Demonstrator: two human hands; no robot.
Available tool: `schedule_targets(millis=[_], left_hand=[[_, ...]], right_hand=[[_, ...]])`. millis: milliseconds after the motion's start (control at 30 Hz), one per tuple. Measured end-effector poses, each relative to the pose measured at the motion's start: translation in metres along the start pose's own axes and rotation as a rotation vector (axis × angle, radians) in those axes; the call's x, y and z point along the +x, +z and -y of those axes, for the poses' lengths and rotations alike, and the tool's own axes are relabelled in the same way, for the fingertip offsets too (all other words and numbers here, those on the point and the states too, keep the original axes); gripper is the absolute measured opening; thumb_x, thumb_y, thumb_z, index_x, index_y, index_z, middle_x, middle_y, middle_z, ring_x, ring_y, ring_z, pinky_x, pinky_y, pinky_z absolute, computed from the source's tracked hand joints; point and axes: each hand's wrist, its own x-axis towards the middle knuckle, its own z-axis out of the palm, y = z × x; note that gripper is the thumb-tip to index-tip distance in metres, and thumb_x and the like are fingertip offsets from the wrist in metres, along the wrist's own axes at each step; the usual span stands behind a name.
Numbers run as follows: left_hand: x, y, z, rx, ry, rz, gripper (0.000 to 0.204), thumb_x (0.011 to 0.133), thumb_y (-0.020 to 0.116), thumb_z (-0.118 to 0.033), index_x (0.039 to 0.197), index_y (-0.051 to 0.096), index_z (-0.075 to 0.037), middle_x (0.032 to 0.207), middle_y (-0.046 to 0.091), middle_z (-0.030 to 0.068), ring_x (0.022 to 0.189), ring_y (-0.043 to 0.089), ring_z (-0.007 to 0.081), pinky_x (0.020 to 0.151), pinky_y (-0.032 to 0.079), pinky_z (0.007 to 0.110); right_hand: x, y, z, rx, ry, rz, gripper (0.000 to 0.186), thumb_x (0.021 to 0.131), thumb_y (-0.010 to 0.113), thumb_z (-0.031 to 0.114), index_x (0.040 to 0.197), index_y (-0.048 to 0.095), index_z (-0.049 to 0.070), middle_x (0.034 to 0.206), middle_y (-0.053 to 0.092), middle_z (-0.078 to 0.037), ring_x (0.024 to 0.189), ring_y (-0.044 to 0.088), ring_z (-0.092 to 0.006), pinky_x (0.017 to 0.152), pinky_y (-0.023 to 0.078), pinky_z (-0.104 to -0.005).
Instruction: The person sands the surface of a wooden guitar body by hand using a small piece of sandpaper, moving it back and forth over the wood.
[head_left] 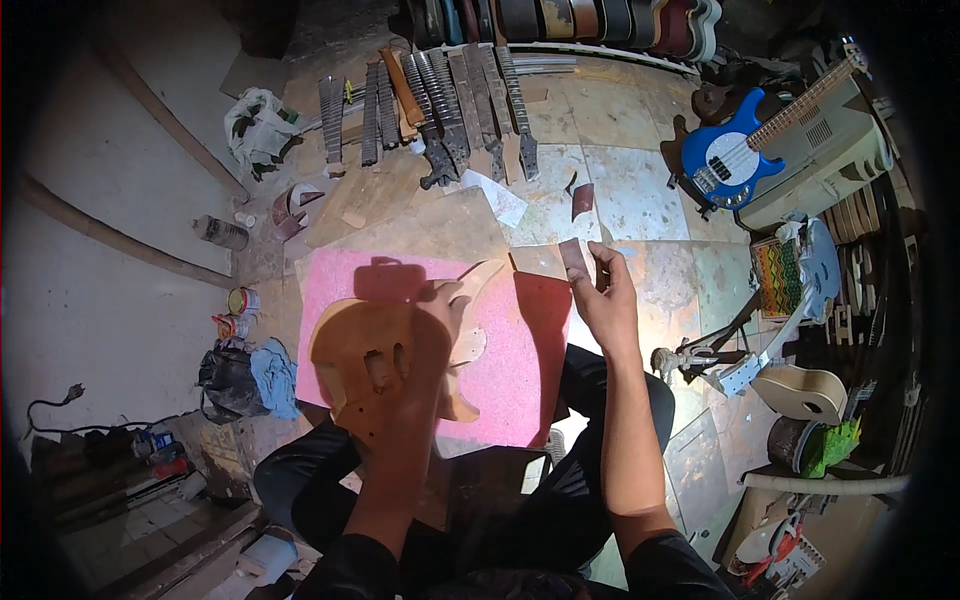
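Observation:
An unfinished wooden electric guitar body [345, 345], pale and bare with cut-out cavities, rests on a pink board [510, 405] in front of me. My left forearm lies across the body. My left hand [447, 303] is closed on the body near its upper horn, with some fingers in shadow. To the right of the body and above the board's edge, my right hand [606, 300] pinches a brown piece of sandpaper [574, 257] between thumb and fingers. A pale edge shows beside the sandpaper; I cannot tell whether it is the paper's back or a block.
Several guitar necks [430, 100] lie on the floor ahead, with a sandpaper scrap [583, 201] closer. A blue bass guitar [728, 155] stands at the far right. Clamp-like metal hardware [690, 358] is beside my right knee. Cans [240, 302] and a blue cloth [273, 377] sit left.

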Motion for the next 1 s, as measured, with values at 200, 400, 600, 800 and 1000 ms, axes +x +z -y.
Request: schedule_targets(millis=[200,400,600,800,1000], left_hand=[[0.030,-0.009,0.000,0.004,-0.162,0.085,0.040,0.076,0.094,-0.033,0.099,0.078,-0.004,0.098,0.077,0.0172,0.091,0.073,0.0370,0.083,0.057,0.044],[0.054,0.014,-0.007,-0.013,-0.205,0.117,0.043,0.077,0.095,-0.034,0.101,0.079,-0.002,0.095,0.077,0.0204,0.086,0.074,0.0315,0.078,0.056,0.040],[0.049,-0.011,0.010,-0.187,-0.196,0.350,0.037,0.081,0.093,-0.025,0.105,0.080,0.000,0.105,0.077,0.0184,0.091,0.075,0.0261,0.083,0.057,0.039],[0.057,-0.007,0.006,-0.156,-0.218,0.273,0.038,0.076,0.094,-0.033,0.092,0.080,-0.003,0.086,0.078,0.0162,0.078,0.075,0.0260,0.072,0.057,0.040],[0.068,0.014,-0.025,0.213,-0.332,0.176,0.053,0.068,0.094,-0.053,0.085,0.079,-0.005,0.081,0.076,0.0171,0.074,0.074,0.0337,0.070,0.056,0.044]], right_hand=[[-0.002,0.006,0.008,0.036,0.026,0.015,0.049,0.097,0.076,0.006,0.140,0.057,-0.006,0.136,0.063,-0.018,0.128,0.061,-0.0231,0.104,0.050,-0.0330],[-0.001,0.009,0.015,0.301,0.223,0.134,0.046,0.099,0.073,0.010,0.141,0.058,0.000,0.130,0.066,-0.014,0.117,0.063,-0.0184,0.099,0.052,-0.0321],[-0.004,-0.001,0.038,0.873,0.481,0.319,0.053,0.102,0.060,0.032,0.149,0.056,0.007,0.130,0.070,-0.014,0.115,0.069,-0.0258,0.098,0.058,-0.0390],[-0.004,0.001,0.036,0.974,0.543,0.331,0.055,0.101,0.062,0.035,0.147,0.056,0.005,0.129,0.071,-0.017,0.111,0.072,-0.0289,0.092,0.061,-0.0414],[-0.004,0.004,0.030,0.840,0.506,0.302,0.053,0.100,0.064,0.033,0.146,0.056,0.007,0.128,0.069,-0.012,0.107,0.072,-0.0259,0.091,0.061,-0.0416]])
